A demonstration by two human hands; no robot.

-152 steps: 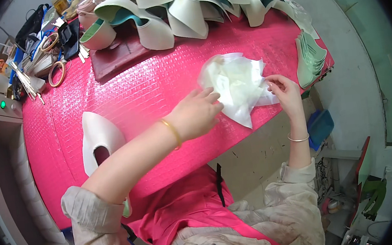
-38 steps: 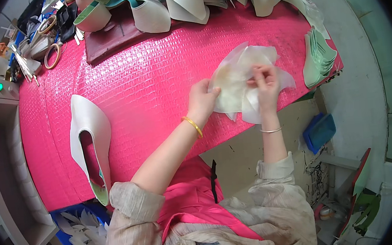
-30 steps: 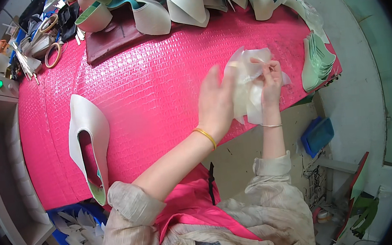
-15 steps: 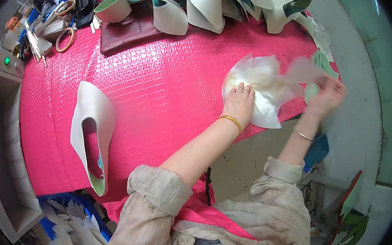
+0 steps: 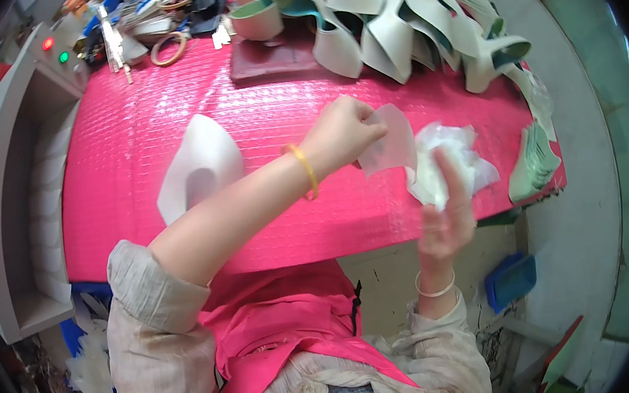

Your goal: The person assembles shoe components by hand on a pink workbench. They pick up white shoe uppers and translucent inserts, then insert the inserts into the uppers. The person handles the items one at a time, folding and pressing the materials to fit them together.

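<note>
My left hand is closed in a pinch on a thin translucent white sheet piece, raised over the pink table. To its right lies a loose pile of similar thin translucent sheets. My right hand, smeared by motion, is in front of that pile with its fingers stretched out, and I see nothing held in it. A white shoe upper lies on the table to the left, its near part hidden behind my left forearm.
Several white shoe uppers with green and teal linings are heaped at the back, partly over a dark red slab. Pale green pieces are stacked at the right edge. Tape rolls and tools sit back left, beside a grey machine.
My left hand has left the sheet pile, moved left and now holds a single sheet. My right hand has come down and left, without the sheet it held. The view has shifted.
</note>
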